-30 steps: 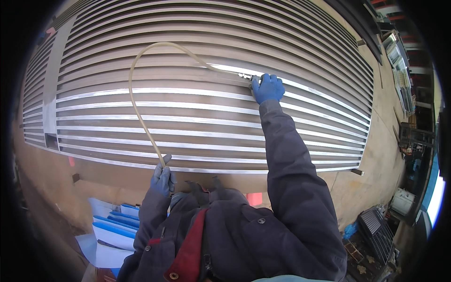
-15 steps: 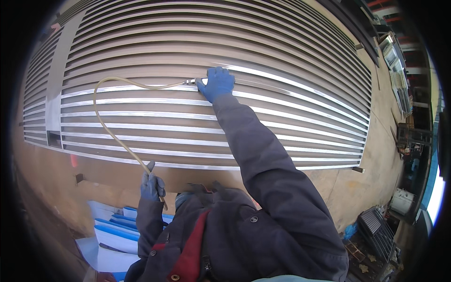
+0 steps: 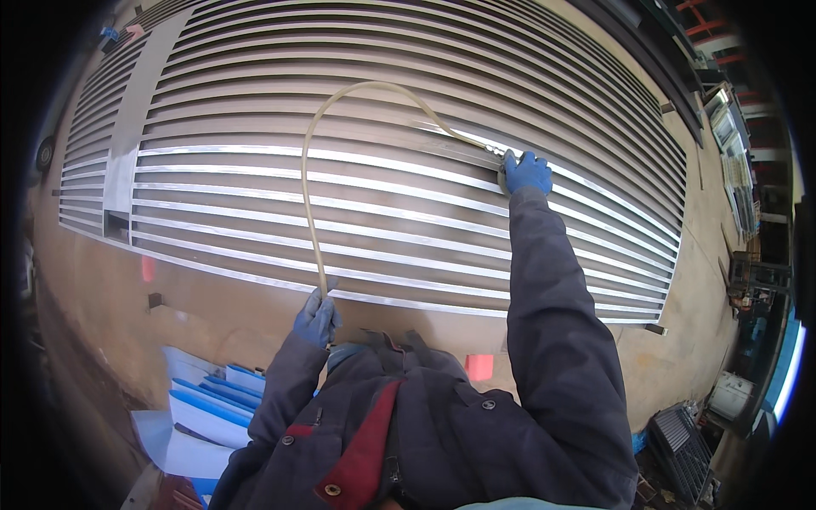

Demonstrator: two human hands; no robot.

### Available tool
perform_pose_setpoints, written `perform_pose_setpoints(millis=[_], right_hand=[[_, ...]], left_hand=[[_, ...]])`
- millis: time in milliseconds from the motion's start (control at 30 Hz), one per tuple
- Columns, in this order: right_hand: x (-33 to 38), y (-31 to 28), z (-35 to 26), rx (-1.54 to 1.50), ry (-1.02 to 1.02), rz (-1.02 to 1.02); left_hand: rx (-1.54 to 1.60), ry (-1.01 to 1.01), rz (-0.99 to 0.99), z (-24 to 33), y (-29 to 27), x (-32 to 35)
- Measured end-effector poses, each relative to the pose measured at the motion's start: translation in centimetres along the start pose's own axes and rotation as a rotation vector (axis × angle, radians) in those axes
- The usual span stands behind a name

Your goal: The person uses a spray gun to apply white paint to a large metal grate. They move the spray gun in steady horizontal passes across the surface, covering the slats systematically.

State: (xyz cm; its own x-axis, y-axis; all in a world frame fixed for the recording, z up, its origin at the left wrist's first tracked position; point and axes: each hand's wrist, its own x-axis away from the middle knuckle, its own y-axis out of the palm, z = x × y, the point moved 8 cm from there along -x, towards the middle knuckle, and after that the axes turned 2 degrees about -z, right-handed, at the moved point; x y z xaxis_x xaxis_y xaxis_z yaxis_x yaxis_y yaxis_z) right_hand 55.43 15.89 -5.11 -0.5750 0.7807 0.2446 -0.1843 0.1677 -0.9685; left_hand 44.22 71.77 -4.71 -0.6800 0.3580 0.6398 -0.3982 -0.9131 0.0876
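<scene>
In a blue glove, my right hand (image 3: 529,173) is wrapped over an air sander (image 3: 503,180) whose body is mostly hidden under the palm. It sits on a slat of a large metal louvred panel (image 3: 144,110). A pale yellowish air hose (image 3: 308,178) joins the sander through a metal coupling (image 3: 495,151) and loops back over the slats. Near the panel's front edge, my left hand (image 3: 316,321), also gloved, is closed round the hose. The nearer slats shine bright silver, while the farther ones look dull brown-grey.
Blue-and-white sheets (image 3: 208,408) are stacked at lower left. A red block (image 3: 478,366) shows beside my jacket. Small dark supports (image 3: 155,301) stick out along the panel's front. A white bucket (image 3: 731,393) and a dark grille (image 3: 680,446) stand at lower right.
My right hand has carried the sander rightward along the slats, and the hose loop has shifted right and farther out. My left hand has also moved right, still holding the hose.
</scene>
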Motion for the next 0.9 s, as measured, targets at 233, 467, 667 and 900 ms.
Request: perform_pose_setpoints(millis=[233, 467, 667, 900], right_hand=[[0.2, 0.8, 0.9, -0.171, -0.098, 0.061], [3.3, 1.5, -5.4, -0.168, -0.350, -0.018], [4.5, 1.4, -5.9, -0.075, -0.554, -0.074], [-1.6, 0.5, 5.4, -0.172, -0.119, 0.005]], left_hand=[[-0.030, 0.063, 0.117, -0.1, 0.9, 2.6], [0.033, 0.071, 0.210, -1.1, 1.5, 5.6], [0.027, 0.074, 0.201, 0.1, 1.7, 5.5], [-0.113, 0.010, 0.062, 0.5, 1.8, 4.4]])
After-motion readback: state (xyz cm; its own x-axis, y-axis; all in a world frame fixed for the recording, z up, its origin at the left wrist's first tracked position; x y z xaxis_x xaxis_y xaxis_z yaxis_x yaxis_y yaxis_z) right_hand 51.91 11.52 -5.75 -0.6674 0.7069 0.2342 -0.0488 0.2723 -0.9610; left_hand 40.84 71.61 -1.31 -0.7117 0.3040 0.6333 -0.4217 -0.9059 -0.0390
